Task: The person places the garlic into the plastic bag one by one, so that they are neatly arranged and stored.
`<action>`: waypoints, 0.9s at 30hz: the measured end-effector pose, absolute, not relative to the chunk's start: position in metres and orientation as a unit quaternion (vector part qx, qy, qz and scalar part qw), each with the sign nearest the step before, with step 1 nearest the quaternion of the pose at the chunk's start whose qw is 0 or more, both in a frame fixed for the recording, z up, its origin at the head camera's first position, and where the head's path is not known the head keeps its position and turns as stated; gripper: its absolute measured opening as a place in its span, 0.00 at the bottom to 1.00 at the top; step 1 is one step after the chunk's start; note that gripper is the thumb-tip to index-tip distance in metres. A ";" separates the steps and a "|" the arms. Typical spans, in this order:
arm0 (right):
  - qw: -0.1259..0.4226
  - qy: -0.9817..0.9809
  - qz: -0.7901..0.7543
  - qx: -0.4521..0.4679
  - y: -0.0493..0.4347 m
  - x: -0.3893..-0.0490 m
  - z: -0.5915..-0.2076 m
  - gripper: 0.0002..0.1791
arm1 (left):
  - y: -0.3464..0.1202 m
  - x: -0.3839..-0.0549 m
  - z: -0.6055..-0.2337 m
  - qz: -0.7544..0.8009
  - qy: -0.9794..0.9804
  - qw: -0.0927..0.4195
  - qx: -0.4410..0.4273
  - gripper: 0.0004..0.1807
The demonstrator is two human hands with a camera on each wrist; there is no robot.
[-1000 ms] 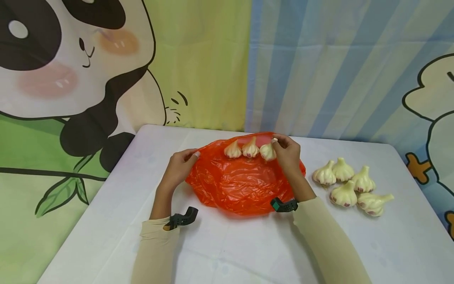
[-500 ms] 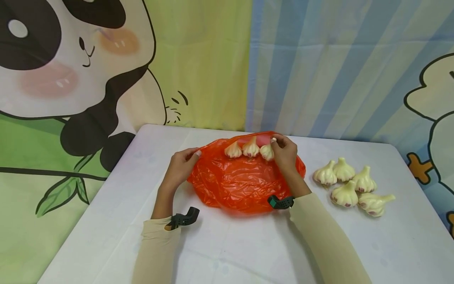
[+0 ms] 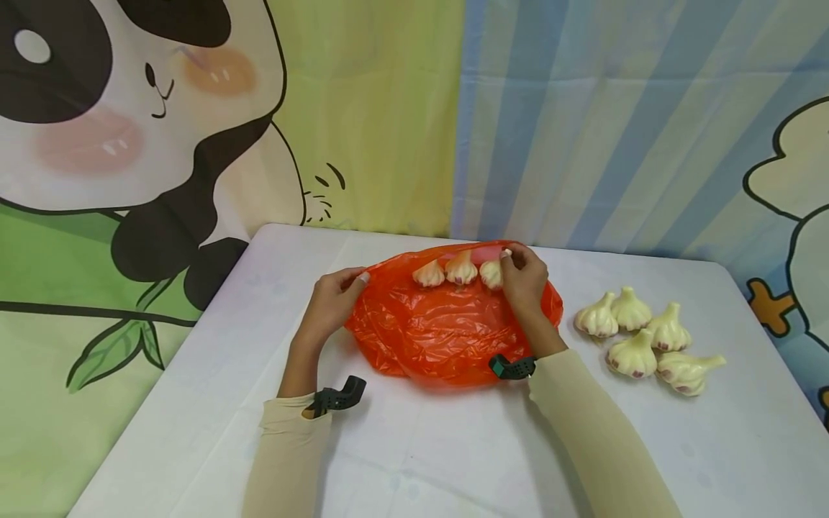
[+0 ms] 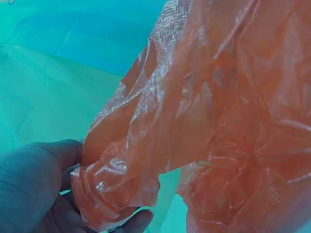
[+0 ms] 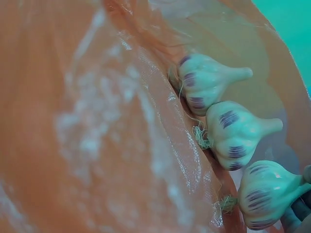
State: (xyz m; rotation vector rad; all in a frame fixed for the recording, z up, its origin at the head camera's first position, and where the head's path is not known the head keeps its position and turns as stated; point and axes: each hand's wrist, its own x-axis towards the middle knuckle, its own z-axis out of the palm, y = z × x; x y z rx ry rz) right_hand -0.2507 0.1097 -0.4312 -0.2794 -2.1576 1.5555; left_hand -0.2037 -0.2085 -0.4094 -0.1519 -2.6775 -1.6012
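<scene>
A thin red plastic bag (image 3: 447, 338) lies with its mouth spread between both hands. My left hand (image 3: 327, 306) pinches the bag's left edge between thumb and fingers; in the left wrist view the crumpled film (image 4: 116, 194) sits in that grip. My right hand (image 3: 526, 282) pinches the stem of a garlic bulb (image 5: 267, 194) at the right of the bag's mouth. Two more bulbs, one at the left (image 3: 429, 274) and one in the middle (image 3: 462, 269), stand in a row beside it, stems up. The held bulb is partly hidden by the fingers in the head view.
Several loose garlic bulbs (image 3: 635, 352) lie in a cluster on the white table (image 3: 401, 460), right of the bag. Behind the table's far edge hangs a printed curtain (image 3: 369, 144).
My right hand and the garlic bulb in it have shifted slightly left, nearer the middle bulb. The left hand keeps its grip on the bag edge. The head view has shifted a little.
</scene>
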 end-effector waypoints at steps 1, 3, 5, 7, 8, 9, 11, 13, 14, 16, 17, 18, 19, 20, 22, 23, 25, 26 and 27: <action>0.232 -0.784 0.567 -0.098 0.110 -0.251 -0.431 0.15 | -0.208 -0.204 -0.410 -0.512 -0.857 0.008 -0.048 0.25; 0.232 -0.783 0.570 -0.090 0.110 -0.250 -0.432 0.16 | -0.208 -0.204 -0.410 -0.512 -0.858 0.008 -0.048 0.26; 0.231 -0.783 0.572 -0.084 0.110 -0.250 -0.433 0.17 | -0.207 -0.204 -0.410 -0.512 -0.858 0.007 -0.046 0.26; 0.233 -0.781 0.574 -0.080 0.110 -0.250 -0.433 0.17 | -0.207 -0.204 -0.410 -0.512 -0.858 0.006 -0.045 0.26; 0.234 -0.780 0.576 -0.077 0.111 -0.249 -0.432 0.17 | -0.207 -0.204 -0.409 -0.512 -0.858 0.006 -0.045 0.26; 0.233 -0.779 0.578 -0.075 0.111 -0.249 -0.432 0.17 | -0.207 -0.204 -0.409 -0.512 -0.858 0.005 -0.046 0.26; 0.230 -0.779 0.579 -0.073 0.111 -0.247 -0.432 0.16 | -0.207 -0.204 -0.409 -0.511 -0.858 0.005 -0.046 0.26; 0.228 -0.776 0.583 -0.073 0.112 -0.247 -0.431 0.16 | -0.207 -0.204 -0.409 -0.510 -0.859 0.006 -0.046 0.26; 0.229 -0.773 0.587 -0.072 0.112 -0.246 -0.430 0.16 | -0.207 -0.204 -0.409 -0.510 -0.859 0.006 -0.047 0.26; 0.232 -0.767 0.594 -0.073 0.112 -0.246 -0.428 0.16 | -0.207 -0.204 -0.409 -0.509 -0.859 0.005 -0.047 0.26; 0.235 -0.763 0.597 -0.073 0.112 -0.246 -0.427 0.16 | -0.207 -0.204 -0.409 -0.509 -0.860 0.005 -0.047 0.26; 0.239 -0.760 0.600 -0.074 0.112 -0.246 -0.426 0.16 | -0.207 -0.204 -0.409 -0.509 -0.859 0.004 -0.047 0.26; 0.243 -0.758 0.601 -0.074 0.113 -0.247 -0.424 0.16 | -0.206 -0.204 -0.409 -0.509 -0.860 0.004 -0.047 0.26; 0.246 -0.756 0.602 -0.074 0.113 -0.246 -0.422 0.16 | -0.206 -0.204 -0.409 -0.509 -0.860 0.003 -0.048 0.26; 0.251 -0.756 0.600 -0.073 0.113 -0.246 -0.419 0.15 | -0.206 -0.204 -0.410 -0.507 -0.860 0.004 -0.049 0.26; 0.254 -0.755 0.600 -0.073 0.113 -0.246 -0.417 0.15 | -0.206 -0.204 -0.410 -0.507 -0.860 0.004 -0.049 0.26; 0.256 -0.752 0.604 -0.068 0.114 -0.245 -0.415 0.14 | -0.205 -0.204 -0.410 -0.506 -0.861 0.006 -0.049 0.26; 0.256 -0.751 0.606 -0.065 0.115 -0.244 -0.414 0.14 | -0.205 -0.204 -0.410 -0.507 -0.861 0.006 -0.049 0.26; 0.255 -0.749 0.608 -0.063 0.116 -0.244 -0.413 0.14 | -0.205 -0.204 -0.410 -0.507 -0.861 0.006 -0.049 0.26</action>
